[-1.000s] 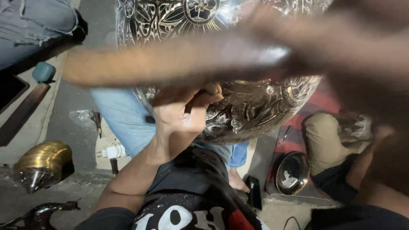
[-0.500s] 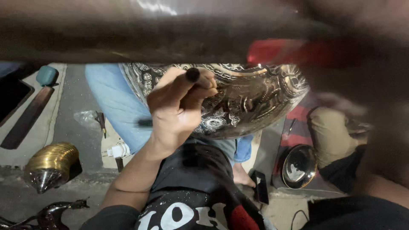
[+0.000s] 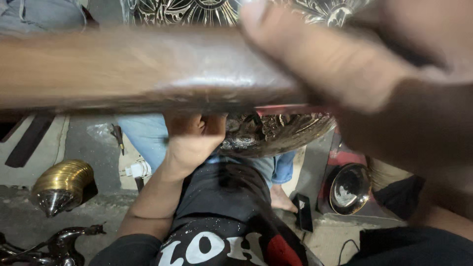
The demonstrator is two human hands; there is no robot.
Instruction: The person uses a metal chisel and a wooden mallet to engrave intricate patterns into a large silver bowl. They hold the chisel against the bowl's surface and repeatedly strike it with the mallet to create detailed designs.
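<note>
Right now your right hand (image 3: 374, 64), blurred and close to the lens at two o'clock, is clenched around a long wooden handle (image 3: 128, 69) sweeping across toward nine o'clock. Your left hand (image 3: 194, 138), near centre, is closed against the large engraved silver metal vessel (image 3: 276, 133); whether it grips anything you cannot tell. A ribbed brass dome (image 3: 61, 182) sits at eight o'clock.

- Grey concrete floor (image 3: 84, 148), worn and speckled;
- left of it, a pale slab (image 3: 37, 157);
- below the slab, a ribbed brass dome (image 3: 64, 180);
- far right of the dome, a red mat (image 3: 345, 157).
</note>
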